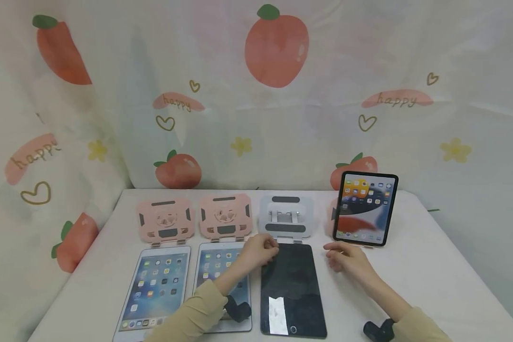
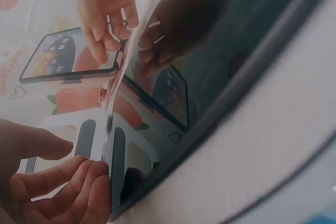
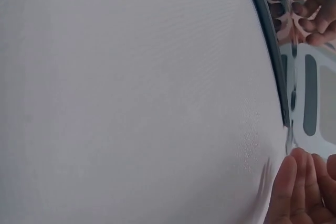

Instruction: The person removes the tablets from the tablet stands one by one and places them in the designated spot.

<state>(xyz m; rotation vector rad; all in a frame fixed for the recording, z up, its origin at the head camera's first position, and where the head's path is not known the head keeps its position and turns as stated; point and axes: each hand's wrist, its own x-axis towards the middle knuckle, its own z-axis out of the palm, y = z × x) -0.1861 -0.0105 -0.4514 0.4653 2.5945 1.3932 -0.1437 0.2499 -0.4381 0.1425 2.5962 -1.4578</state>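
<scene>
A tablet with a dark screen [image 1: 297, 280] lies flat in front of a pale blue-grey tablet stand [image 1: 309, 213]. My left hand [image 1: 258, 251] is over that tablet's far left corner, its fingers curled loosely and the thumb apart from them. In the left wrist view nothing shows between the left thumb and the fingertips [image 2: 97, 169], which are right at the tablet's edge. Right of the dark tablet, my right hand [image 1: 348, 261] hovers with relaxed fingers, holding nothing. Behind it a lit tablet [image 1: 365, 209] stands upright, hiding most of a pink stand [image 1: 332, 216].
Two white tablets lie lit on the left, one at the edge [image 1: 160, 285] and one [image 1: 203, 263] partly under my left forearm. Pink stands [image 1: 184, 216] [image 1: 245, 213] are behind them. A whitish strip [image 1: 277, 316] is on the dark tablet. Fruit-print cloth [image 1: 222, 123] hangs behind the white table [image 1: 436, 275].
</scene>
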